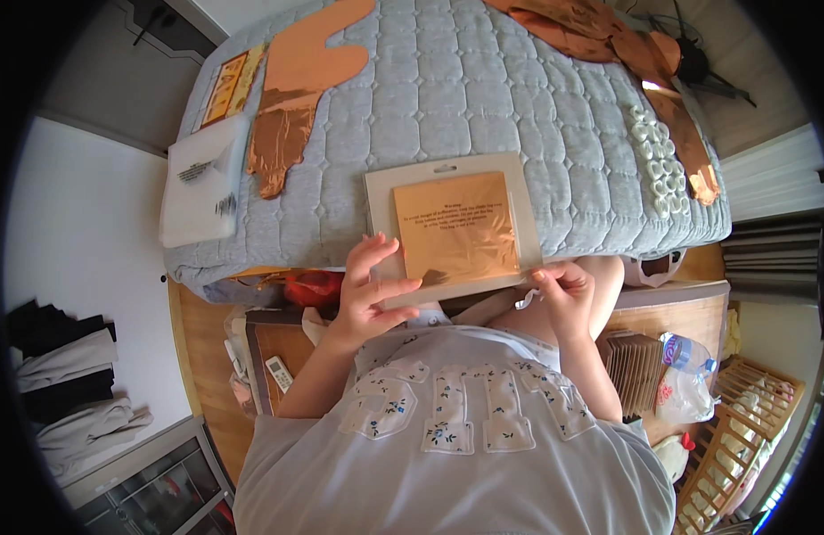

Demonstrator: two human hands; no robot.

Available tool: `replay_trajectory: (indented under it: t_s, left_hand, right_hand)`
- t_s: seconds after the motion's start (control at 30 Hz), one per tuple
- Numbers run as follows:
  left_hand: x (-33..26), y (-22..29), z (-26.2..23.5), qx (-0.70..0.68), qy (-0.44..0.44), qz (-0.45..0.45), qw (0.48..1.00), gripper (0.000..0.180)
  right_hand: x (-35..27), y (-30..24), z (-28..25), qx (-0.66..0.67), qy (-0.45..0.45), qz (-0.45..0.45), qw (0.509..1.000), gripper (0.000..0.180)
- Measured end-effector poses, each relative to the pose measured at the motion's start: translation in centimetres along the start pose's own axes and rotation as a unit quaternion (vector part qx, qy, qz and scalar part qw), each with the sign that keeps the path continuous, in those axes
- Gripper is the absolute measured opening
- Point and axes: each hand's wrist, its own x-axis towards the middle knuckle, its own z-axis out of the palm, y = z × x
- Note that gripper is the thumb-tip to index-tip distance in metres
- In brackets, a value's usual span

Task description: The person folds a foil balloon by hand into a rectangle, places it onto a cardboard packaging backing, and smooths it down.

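A flat grey backing card (529,214) with a hang hole at its top lies at the bed's near edge, tilted slightly. Over it is a square of folded copper-coloured foil film (456,254) in a clear, printed sleeve. My left hand (365,299) is by the card's lower left corner, fingers spread, the index finger lying over the card's edge. At the lower right corner, my right hand (568,294) pinches the card between thumb and fingers. Whether my left thumb touches the card I cannot tell.
The bed bears a grey quilted cover (465,98). On it lie copper foil pieces (291,98), a stack of clear bags (202,192), a yellow printed sheet (232,85) and several small white rolls (663,165). A remote (278,373) and corrugated cardboard (632,373) are lower down.
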Motion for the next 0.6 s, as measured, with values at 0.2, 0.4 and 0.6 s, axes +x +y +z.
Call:
replay_trajectory:
  t_s: [0.2, 0.4, 0.6]
  left_hand:
    - [-0.5, 0.4, 0.1, -0.005, 0.074, -0.06, 0.995, 0.021]
    - [-0.7, 1.9, 0.1, -0.089, 0.094, -0.205, 0.97, 0.016]
    - [-1.2, 1.6, -0.1, -0.245, 0.1, -0.256, 0.93, 0.017]
  right_hand:
    - [0.2, 0.3, -0.1, -0.006, -0.008, -0.005, 1.0, 0.008]
    - [0.5, 0.2, -0.4, 0.022, -0.088, -0.059, 0.994, 0.025]
    - [0.9, 0.2, -0.4, -0.03, -0.125, -0.058, 0.99, 0.032]
